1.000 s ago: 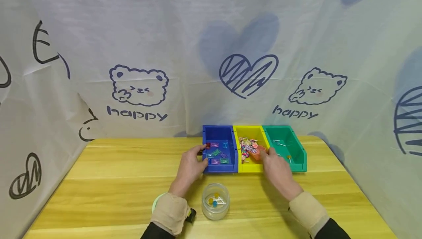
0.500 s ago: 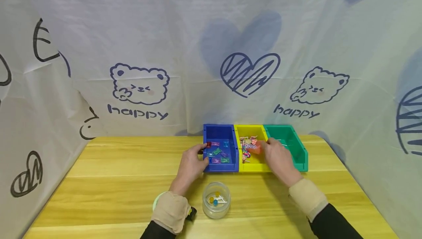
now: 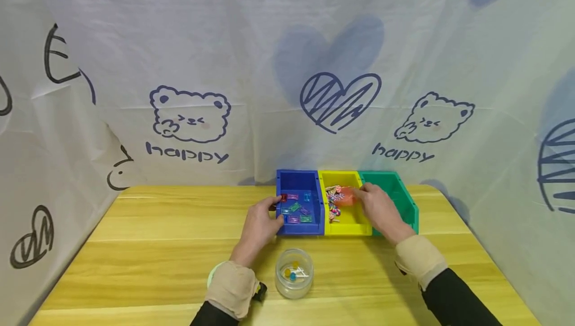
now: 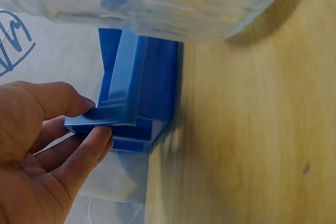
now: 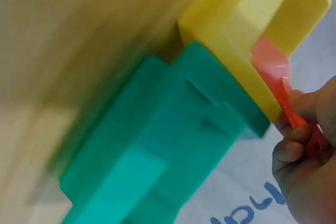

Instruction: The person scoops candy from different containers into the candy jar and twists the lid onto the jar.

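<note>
My left hand (image 3: 259, 221) holds the left side wall of the blue bin (image 3: 297, 180), thumb and fingers on either side of its edge in the left wrist view. Small wrapped pieces in clear colours (image 3: 294, 207) lie inside that bin. My right hand (image 3: 379, 211) grips a translucent red scoop (image 3: 345, 196) by its handle, fingers curled round it in the right wrist view (image 5: 302, 124). The scoop's bowl is inside the yellow bin (image 3: 352, 220), against a heap of striped lollipops (image 3: 334, 211). My right hand reaches over the side of the green bin (image 3: 384, 180) and hides part of it.
A clear jar (image 3: 294, 291) with a few yellow and blue lollipops stands on the wooden table (image 3: 148, 256) in front of the bins. The three bins adjoin in a row near the back edge, before a printed cloth (image 3: 265, 26).
My right hand has shifted toward the back of the yellow bin with the scoop, whose bowl has swung to the back of the lollipops. My left hand stays on the blue bin.
</note>
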`<state>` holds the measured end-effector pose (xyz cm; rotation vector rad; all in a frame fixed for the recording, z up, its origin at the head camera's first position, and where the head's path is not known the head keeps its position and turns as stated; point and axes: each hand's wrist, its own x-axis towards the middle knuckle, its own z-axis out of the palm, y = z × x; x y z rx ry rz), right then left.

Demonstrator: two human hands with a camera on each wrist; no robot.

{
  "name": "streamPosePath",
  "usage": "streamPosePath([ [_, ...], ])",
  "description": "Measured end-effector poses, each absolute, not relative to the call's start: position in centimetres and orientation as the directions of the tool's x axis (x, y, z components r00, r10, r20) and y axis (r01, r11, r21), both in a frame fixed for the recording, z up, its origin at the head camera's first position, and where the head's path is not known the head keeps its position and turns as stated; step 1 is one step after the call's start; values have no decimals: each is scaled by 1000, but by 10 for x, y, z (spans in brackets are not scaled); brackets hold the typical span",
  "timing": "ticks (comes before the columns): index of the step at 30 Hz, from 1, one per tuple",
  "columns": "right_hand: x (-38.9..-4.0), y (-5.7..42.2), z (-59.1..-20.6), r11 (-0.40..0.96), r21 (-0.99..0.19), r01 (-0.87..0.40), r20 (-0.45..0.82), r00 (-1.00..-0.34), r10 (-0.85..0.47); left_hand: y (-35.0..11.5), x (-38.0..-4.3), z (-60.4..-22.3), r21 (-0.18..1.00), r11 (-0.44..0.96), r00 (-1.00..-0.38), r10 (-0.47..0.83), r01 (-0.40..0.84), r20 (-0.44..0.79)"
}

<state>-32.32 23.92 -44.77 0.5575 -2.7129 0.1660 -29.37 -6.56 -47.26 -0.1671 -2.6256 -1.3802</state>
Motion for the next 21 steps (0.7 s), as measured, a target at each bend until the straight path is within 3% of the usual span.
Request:
streamPosePath([
  [10,-333,242,-445,927,-76,-368,345,-882,-322,-67,-293,-472,808,567,-983,17,161,184],
  [21,-362,253,-436,884,-175,-434,232,-891,-391,-67,-293,-471,802,575,-983,20,162,184],
])
